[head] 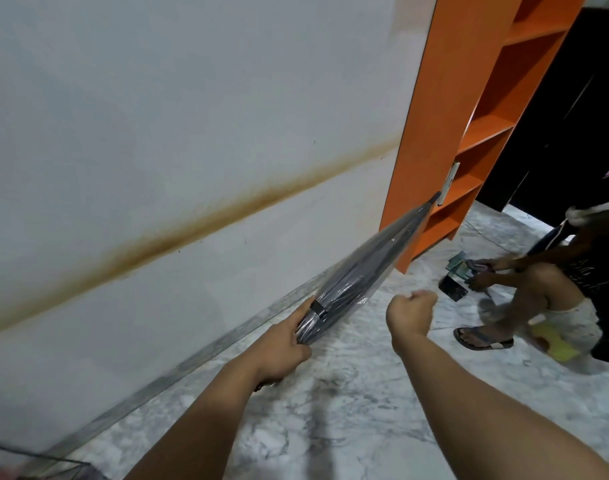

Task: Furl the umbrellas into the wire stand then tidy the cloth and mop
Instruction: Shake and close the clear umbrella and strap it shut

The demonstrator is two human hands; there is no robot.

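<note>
1. Wall (157, 116), white, with a brown stain band running across it; it is filling the left and centre of the view and is meeting a marble-patterned floor (330, 410) at a pale skirting strip.
2. Orange shelf unit (469, 133), standing upright against the wall at the upper right, with open shelves.
3. Second person (555, 289), crouching on the floor at the right edge beside the shelf unit, handling small items; not part of the step.
4. Umbrella (361, 271), dark, furled, sheathed in clear plastic, with a dark strap band near the held end. It is being held in the air above the floor, near the wall. Its long axis is running diagonally from lower left to upper right, tip pointing up and away toward the shelf unit's lower edge; whether the tip is touching the shelf cannot be told.
5. Wire stand (36, 462), only a corner showing at the lower left, well apart from the umbrella.
6. Left hand (285, 341), gripping the umbrella at its thick near end, fingers wrapped round the canopy.
7. Right hand (412, 311), curled into a fist, holding nothing visible, hovering just beside the umbrella.
8. Handling note, as a judgement: the canopy is looking gathered, so the step is likely securing and stowing. Keeping the left grip tight over the folds, checking the strap, then swinging the tip down toward the stand would serve well.
</note>
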